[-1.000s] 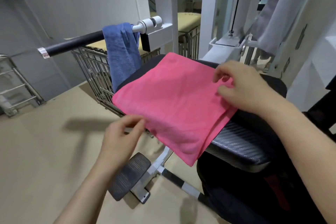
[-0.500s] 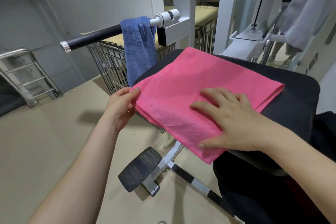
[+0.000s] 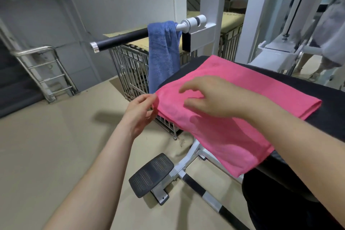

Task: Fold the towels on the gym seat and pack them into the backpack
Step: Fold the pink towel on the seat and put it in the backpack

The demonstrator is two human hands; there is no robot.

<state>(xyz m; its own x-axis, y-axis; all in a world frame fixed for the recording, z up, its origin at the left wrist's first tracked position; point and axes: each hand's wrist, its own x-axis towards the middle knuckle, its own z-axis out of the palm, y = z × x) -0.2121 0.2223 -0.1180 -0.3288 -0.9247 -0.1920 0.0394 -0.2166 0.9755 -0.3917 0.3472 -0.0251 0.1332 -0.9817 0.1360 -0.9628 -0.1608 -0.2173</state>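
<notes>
A pink towel, folded once, lies on the black gym seat and hangs over its near left edge. My left hand pinches the towel's left corner. My right hand hovers over the towel's left half with fingers spread, holding nothing. A blue towel hangs over the machine's black handle bar. A dark mass at the lower right may be the backpack; I cannot tell.
A black footplate on a white frame sits on the floor below the seat. A wire metal cart stands behind the blue towel. A steel ladder rail is at the left. A person stands at the far right.
My right hand has lifted off the pink towel and shifted left toward its corner. My left hand stays at the left corner. The view has tilted slightly.
</notes>
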